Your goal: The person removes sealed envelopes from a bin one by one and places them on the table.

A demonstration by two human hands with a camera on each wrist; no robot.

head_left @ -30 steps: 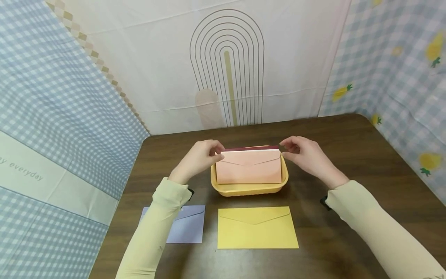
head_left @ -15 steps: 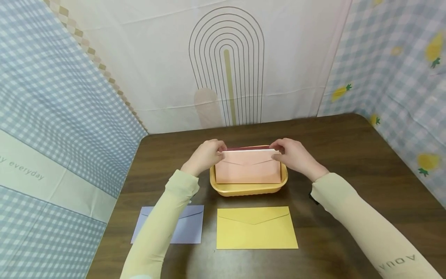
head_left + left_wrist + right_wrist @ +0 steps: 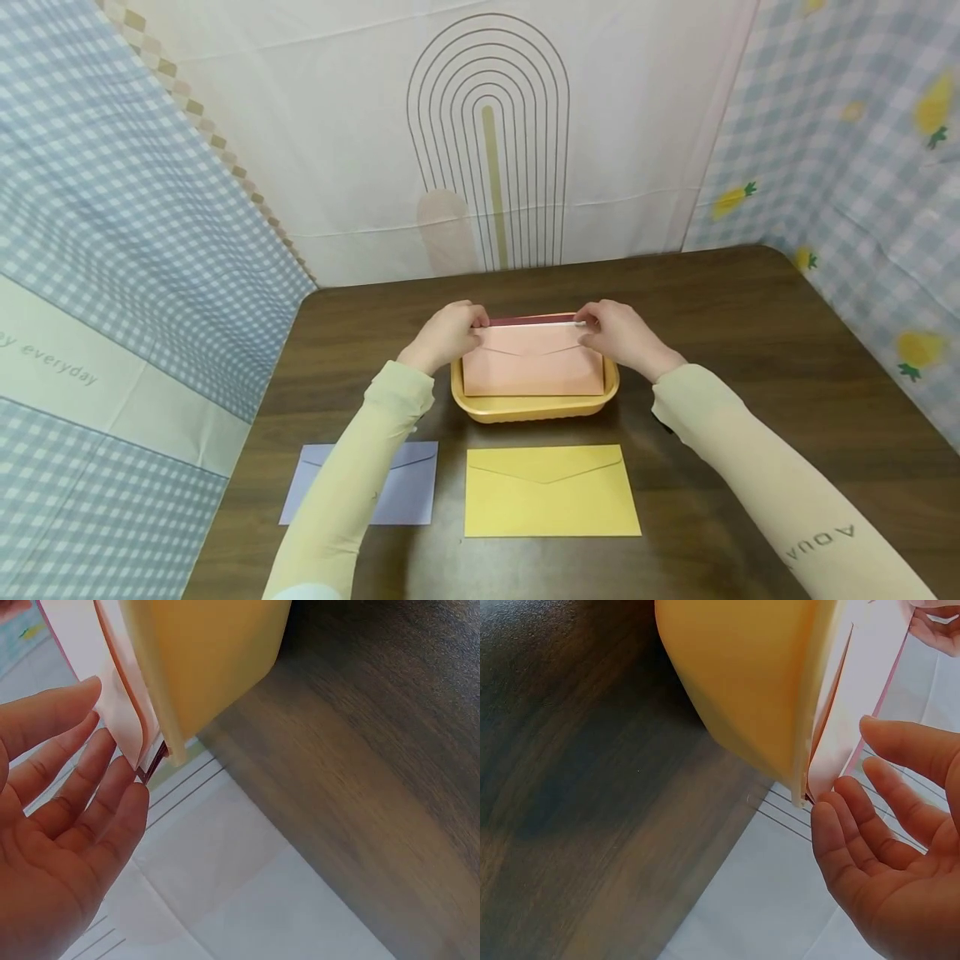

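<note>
A pink envelope (image 3: 534,375) leans upright in a yellow plastic basket (image 3: 535,410), its flap towards me. Behind its top edge show a white edge and a dark red envelope (image 3: 531,320). My left hand (image 3: 447,335) pinches the pink envelope's upper left corner, thumb in front and fingers behind. At the upper right corner, my right hand (image 3: 621,337) grips the same envelope the same way. Close up in the left wrist view, the left thumb (image 3: 79,705) lies against the pink paper. The right fingertips (image 3: 832,814) are right at the envelope's side edge in the right wrist view.
A yellow envelope (image 3: 551,492) lies flat on the dark wooden table (image 3: 705,300) in front of the basket. To its left lies a purple envelope (image 3: 408,492), partly covered by my left sleeve. A white patterned cloth (image 3: 337,167) hangs behind the table.
My right hand has moved left from beside the basket onto the envelope's upper right corner. My left hand has shifted slightly right at its corner. The envelopes and basket have hardly moved.
</note>
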